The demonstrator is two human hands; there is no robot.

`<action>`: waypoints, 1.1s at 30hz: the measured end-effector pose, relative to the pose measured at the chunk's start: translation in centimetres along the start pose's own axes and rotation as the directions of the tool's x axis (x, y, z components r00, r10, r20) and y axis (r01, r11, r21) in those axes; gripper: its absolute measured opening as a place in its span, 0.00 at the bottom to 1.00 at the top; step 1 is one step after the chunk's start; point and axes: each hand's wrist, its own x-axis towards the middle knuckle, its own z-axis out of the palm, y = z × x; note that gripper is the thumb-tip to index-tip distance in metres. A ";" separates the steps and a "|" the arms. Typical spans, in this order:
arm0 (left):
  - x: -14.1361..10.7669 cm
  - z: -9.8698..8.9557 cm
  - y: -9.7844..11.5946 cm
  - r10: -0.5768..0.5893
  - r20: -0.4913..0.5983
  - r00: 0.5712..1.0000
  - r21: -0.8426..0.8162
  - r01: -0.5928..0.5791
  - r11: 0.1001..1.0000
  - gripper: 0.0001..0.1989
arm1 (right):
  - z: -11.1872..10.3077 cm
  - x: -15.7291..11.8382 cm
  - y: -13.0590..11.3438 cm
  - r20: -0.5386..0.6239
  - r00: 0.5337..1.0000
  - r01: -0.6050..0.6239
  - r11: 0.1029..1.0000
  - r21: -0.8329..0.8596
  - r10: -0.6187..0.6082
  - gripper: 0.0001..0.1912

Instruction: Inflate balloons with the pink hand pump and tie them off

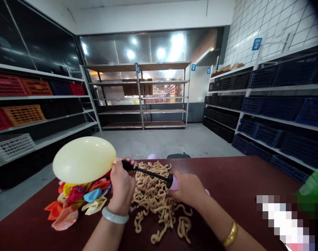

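Note:
A pale yellow balloon [84,159], swollen with air, points to the left from my left hand [122,183]. That hand is closed around the balloon's neck and the black nozzle end of a hand pump [151,172]. My right hand [186,188] grips the pump's lilac body, with the black rod drawn out between the two hands. Beneath the pump lies a heap of tan, wavy, string-like pieces [155,198]; I cannot tell what they are made of. Below the inflated balloon is a pile of flat, uninflated balloons [70,202] in several colours.
All this is on a dark red table [234,181]. Past its far edge show a lilac round thing [152,156] and a dark object [178,156] on the grey floor. Shelves with red and orange crates [25,115] stand left, blue crates [281,108] right. Something green [314,188] is at the right edge.

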 end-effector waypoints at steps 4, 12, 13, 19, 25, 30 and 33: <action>-1.0 0.4 -0.9 0.010 0.016 1.000 0.005 -0.010 1.000 0.10 | 0.1 -0.1 0.2 0.016 1.000 -0.005 1.000 -0.026 0.005 0.19; -6.7 2.3 -4.8 -0.135 0.049 0.990 0.072 0.132 0.989 0.11 | 0.6 -0.5 -0.8 0.018 1.000 -0.015 1.000 0.019 0.014 0.16; -7.3 2.4 -5.2 -0.156 0.048 0.986 0.092 0.152 0.984 0.11 | 0.6 -0.6 -0.9 0.023 1.000 -0.022 1.000 0.023 0.021 0.16; -8.8 2.9 -5.9 -0.209 0.071 0.975 0.095 0.202 0.975 0.12 | 0.4 -0.5 -1.4 0.028 0.999 -0.047 0.998 0.038 0.046 0.15; -5.6 2.5 -3.6 -0.138 0.078 0.987 0.063 0.134 0.989 0.11 | 0.2 -0.3 -1.2 -0.010 0.999 -0.051 0.998 0.039 0.051 0.17; -1.2 0.8 -0.5 -0.057 0.028 0.998 0.006 0.057 0.998 0.11 | -0.2 -0.2 -0.6 0.019 1.000 -0.024 1.000 0.008 0.023 0.18; 0.1 0.1 0.3 -0.038 0.003 0.999 -0.001 0.038 0.999 0.12 | -0.1 -0.1 -0.1 0.013 1.000 -0.016 1.000 -0.001 0.016 0.18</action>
